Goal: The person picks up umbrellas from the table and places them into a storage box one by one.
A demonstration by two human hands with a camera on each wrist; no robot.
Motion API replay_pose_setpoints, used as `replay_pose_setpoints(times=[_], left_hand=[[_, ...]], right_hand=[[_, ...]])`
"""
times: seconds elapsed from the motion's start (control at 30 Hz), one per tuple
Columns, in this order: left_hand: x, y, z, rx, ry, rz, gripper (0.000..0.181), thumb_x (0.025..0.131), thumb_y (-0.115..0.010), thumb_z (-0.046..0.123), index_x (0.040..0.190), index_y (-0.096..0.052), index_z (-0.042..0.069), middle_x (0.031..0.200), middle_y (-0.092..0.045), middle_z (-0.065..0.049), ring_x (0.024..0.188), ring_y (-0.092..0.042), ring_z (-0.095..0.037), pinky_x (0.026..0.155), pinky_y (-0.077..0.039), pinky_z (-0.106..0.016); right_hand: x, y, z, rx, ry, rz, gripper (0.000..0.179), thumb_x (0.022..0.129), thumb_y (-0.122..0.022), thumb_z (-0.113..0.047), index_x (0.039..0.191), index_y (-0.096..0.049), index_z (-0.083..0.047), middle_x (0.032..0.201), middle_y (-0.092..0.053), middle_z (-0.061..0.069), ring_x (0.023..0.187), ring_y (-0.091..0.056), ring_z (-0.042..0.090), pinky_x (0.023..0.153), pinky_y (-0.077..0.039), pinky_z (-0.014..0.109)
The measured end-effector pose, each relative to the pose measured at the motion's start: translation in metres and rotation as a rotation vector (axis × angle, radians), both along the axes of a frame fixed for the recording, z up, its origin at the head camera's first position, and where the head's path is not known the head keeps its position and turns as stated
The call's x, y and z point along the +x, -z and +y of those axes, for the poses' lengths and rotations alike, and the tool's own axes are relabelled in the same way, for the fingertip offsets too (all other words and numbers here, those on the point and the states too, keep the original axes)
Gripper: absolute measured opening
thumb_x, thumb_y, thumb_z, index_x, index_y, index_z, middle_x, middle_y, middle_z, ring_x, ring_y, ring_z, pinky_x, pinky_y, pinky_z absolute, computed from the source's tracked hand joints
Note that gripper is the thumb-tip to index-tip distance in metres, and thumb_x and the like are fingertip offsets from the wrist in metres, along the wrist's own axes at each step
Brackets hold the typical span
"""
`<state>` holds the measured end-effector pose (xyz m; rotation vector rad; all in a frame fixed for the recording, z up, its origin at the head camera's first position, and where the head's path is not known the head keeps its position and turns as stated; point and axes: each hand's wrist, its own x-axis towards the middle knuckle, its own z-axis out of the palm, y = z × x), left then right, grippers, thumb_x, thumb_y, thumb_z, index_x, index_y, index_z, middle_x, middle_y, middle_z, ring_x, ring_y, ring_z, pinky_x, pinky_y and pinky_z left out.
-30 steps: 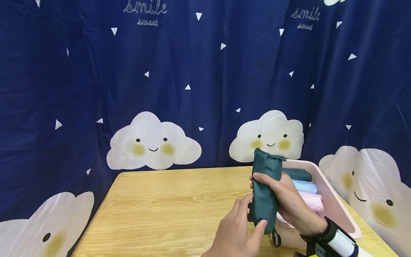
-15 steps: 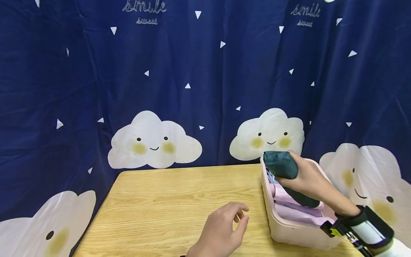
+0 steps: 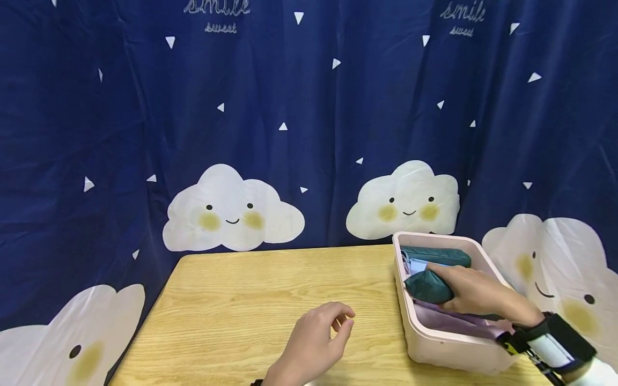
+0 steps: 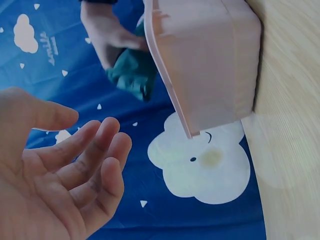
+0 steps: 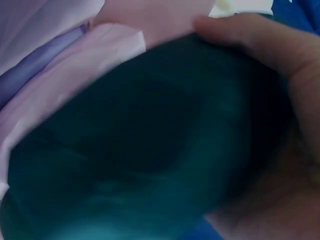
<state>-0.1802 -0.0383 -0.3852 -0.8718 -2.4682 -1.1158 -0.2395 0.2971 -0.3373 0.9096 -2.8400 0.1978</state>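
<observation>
My right hand [image 3: 475,289] grips a dark green folded umbrella [image 3: 428,287] in its sleeve, over the pink plastic bin [image 3: 454,339]. The right wrist view shows the umbrella [image 5: 130,140] close up and blurred, with thumb and fingers around it. Inside the bin lie another dark green folded umbrella [image 3: 436,255] at the back, a light blue bundle [image 3: 417,265] partly behind my hand, and lavender bundles [image 3: 449,320] in front. My left hand [image 3: 311,340] hovers left of the bin with loosely bent fingers and holds nothing, as the left wrist view also shows.
The bin stands at the right end of a light wooden table [image 3: 251,295]. Behind the table hangs a dark blue curtain [image 3: 309,118] with white clouds and triangles. A black strapped device [image 3: 555,343] sits on my right wrist.
My left hand has let go of the green umbrella and drawn back left and down. My right hand has carried the umbrella rightward over the bin, turned it sideways and lowered it.
</observation>
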Motion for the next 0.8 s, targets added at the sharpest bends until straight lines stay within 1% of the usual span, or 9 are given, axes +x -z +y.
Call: replay_pose_setpoints(times=[0.07,0.13,0.23,0.37,0.43,0.53,0.63,0.73,0.8], left_hand=[[-0.001,0.000,-0.002,-0.007,-0.002,-0.012,0.010,0.091,-0.055,0.019,0.094,-0.064,0.022,0.080,-0.055,0.020,0.070,-0.052,0.002,0.058,-0.039,-0.016],[-0.001,0.000,-0.004,-0.014,-0.002,-0.024,0.011,0.091,-0.055,0.020,0.094,-0.064,0.022,0.080,-0.055,0.020,0.070,-0.051,0.002,0.059,-0.040,-0.017],[-0.002,-0.001,-0.006,-0.027,-0.002,-0.034,0.010,0.090,-0.055,0.020,0.094,-0.065,0.022,0.080,-0.055,0.020,0.069,-0.051,0.003,0.059,-0.040,-0.017],[-0.002,-0.002,-0.009,-0.039,0.004,-0.066,0.010,0.091,-0.055,0.021,0.094,-0.065,0.022,0.079,-0.055,0.020,0.069,-0.052,0.001,0.058,-0.040,-0.018],[-0.003,-0.002,-0.010,-0.042,0.009,-0.085,0.010,0.091,-0.055,0.021,0.094,-0.065,0.022,0.079,-0.055,0.020,0.069,-0.052,0.002,0.058,-0.040,-0.018],[-0.003,-0.003,-0.011,-0.050,0.012,-0.093,0.011,0.091,-0.055,0.022,0.094,-0.065,0.022,0.078,-0.054,0.020,0.069,-0.051,0.002,0.058,-0.040,-0.017],[-0.004,-0.004,-0.014,-0.055,0.007,-0.088,0.011,0.091,-0.055,0.022,0.094,-0.065,0.022,0.078,-0.055,0.020,0.068,-0.052,0.001,0.059,-0.040,-0.018],[-0.005,-0.006,-0.016,-0.053,0.002,-0.084,0.010,0.091,-0.055,0.022,0.094,-0.065,0.023,0.079,-0.055,0.021,0.068,-0.052,0.001,0.059,-0.041,-0.018],[-0.006,-0.006,-0.018,-0.049,0.006,-0.087,0.010,0.091,-0.055,0.023,0.094,-0.065,0.023,0.079,-0.055,0.021,0.068,-0.051,0.003,0.059,-0.041,-0.018]], right_hand=[[-0.001,0.000,0.002,0.019,-0.031,-0.024,0.056,0.056,-0.084,-0.023,0.101,-0.050,-0.021,0.081,-0.049,-0.014,0.074,-0.049,0.007,0.061,-0.041,0.031],[-0.002,0.000,0.003,0.044,-0.044,-0.041,0.054,0.056,-0.083,-0.023,0.096,-0.047,-0.023,0.079,-0.046,-0.015,0.072,-0.047,0.006,0.060,-0.039,0.030],[-0.007,0.003,0.004,0.074,-0.052,-0.090,0.053,0.057,-0.084,-0.022,0.095,-0.046,-0.022,0.079,-0.046,-0.015,0.071,-0.048,0.007,0.060,-0.039,0.031],[-0.012,0.009,0.003,0.134,-0.039,-0.162,0.054,0.057,-0.085,-0.023,0.096,-0.048,-0.022,0.081,-0.049,-0.013,0.073,-0.050,0.008,0.062,-0.042,0.033],[-0.012,0.011,0.001,0.168,-0.022,-0.188,0.053,0.055,-0.085,-0.024,0.095,-0.049,-0.022,0.082,-0.051,-0.013,0.073,-0.051,0.009,0.064,-0.043,0.034],[-0.012,0.011,0.000,0.204,-0.018,-0.199,0.052,0.053,-0.085,-0.021,0.095,-0.053,-0.020,0.082,-0.052,-0.011,0.073,-0.052,0.011,0.063,-0.044,0.035],[-0.013,0.010,-0.002,0.202,-0.033,-0.190,0.047,0.054,-0.084,-0.015,0.091,-0.056,-0.020,0.077,-0.052,-0.010,0.068,-0.050,0.009,0.059,-0.043,0.033],[-0.014,0.007,-0.004,0.170,-0.063,-0.175,0.040,0.058,-0.080,-0.010,0.090,-0.057,-0.019,0.074,-0.052,-0.010,0.065,-0.049,0.008,0.057,-0.042,0.031],[-0.012,0.004,-0.005,0.151,-0.070,-0.158,0.036,0.063,-0.079,-0.011,0.091,-0.058,-0.018,0.076,-0.054,-0.009,0.067,-0.051,0.009,0.058,-0.043,0.030]])
